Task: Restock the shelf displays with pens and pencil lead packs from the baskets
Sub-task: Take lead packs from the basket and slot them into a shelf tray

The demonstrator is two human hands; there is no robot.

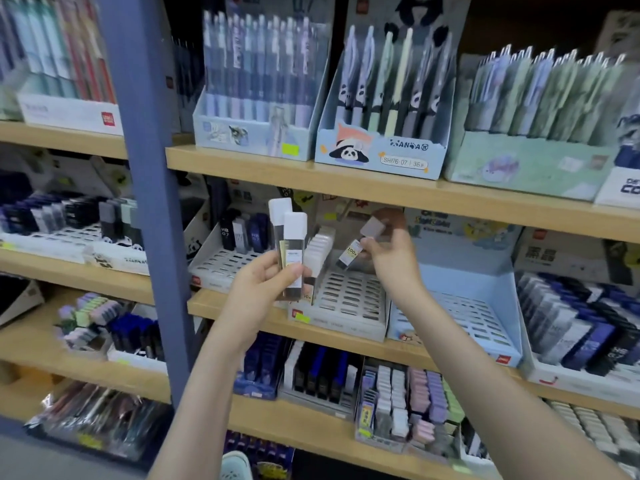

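left hand (266, 282) grips two white-capped lead packs (294, 251) upright. right hand (391, 258) pinches one tilted pack (349, 254) above white slotted tray (349, 299); row of packs (320, 247) stands along tray's left side.

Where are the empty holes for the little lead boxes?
The grey slotted tray is mostly bare, right of its one row of white-capped packs. The blue tray beside it looks empty too. The white tray at left has free slots in front of its dark packs. The far-right tray is packed full.
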